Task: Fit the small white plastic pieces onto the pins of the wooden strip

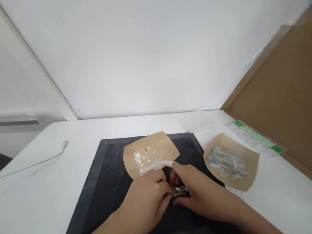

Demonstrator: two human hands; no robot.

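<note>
Over the black mat (pixel 104 187), both hands meet at a small brown piece (pixel 179 191) with dark round spots and white bits on it. My right hand (pixel 195 186) holds this piece between thumb and fingers, and a white cover sits on its index fingertip, which points at the paper tray. My left hand (pixel 150 192) is closed, its thumb and fingertips pinched at the left end of the piece; whatever else it may hold is hidden. Just beyond the hands lies a brown paper tray (pixel 158 146) with small white pieces and a dark bit in it.
Right of the mat, another brown paper tray (pixel 251 156) holds small clear plastic bags. Behind it lies a clear case with green strips (pixel 258 139). A white cable (pixel 47 160) crosses the left tabletop. Cardboard (pixel 287 94) stands at the right.
</note>
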